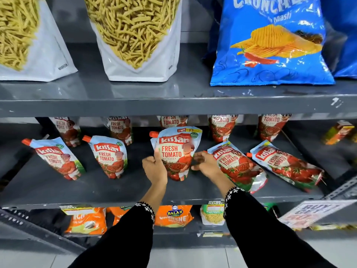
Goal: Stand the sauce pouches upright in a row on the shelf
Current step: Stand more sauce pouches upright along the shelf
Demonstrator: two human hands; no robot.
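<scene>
In the head view, the middle grey shelf (119, 190) carried a front row of Kissan Fresh Tomato ketchup pouches. The centre pouch (176, 153) stood upright at about the middle of the frame, its orange spout at the 11 o'clock corner. The left hand (154, 169) was wrapped around the pouch's lower left edge, thumb laid up the front, fingers closed behind. The right hand (205, 163) sat at the pouch's 3 o'clock side, fingers loosely curled; they touched or nearly touched its edge, and whether they truly gripped could not be told.

At 9 o'clock from the hands, two pouches were already set in the row: the near one (111, 157) upright and the far left one (58, 158) leaning left. At 3 o'clock, two more lay tipped back on the shelf: the near fallen pouch (237, 165), just beside the right hand, and the far fallen pouch (286, 165). A back row of pouches (222, 128) stood behind, partly hidden under the upper shelf.

The step in hand looked like settling the third pouch on its base. The next move would likely call for letting go gently, then lifting the near fallen pouch by its top and standing it in line.
</scene>
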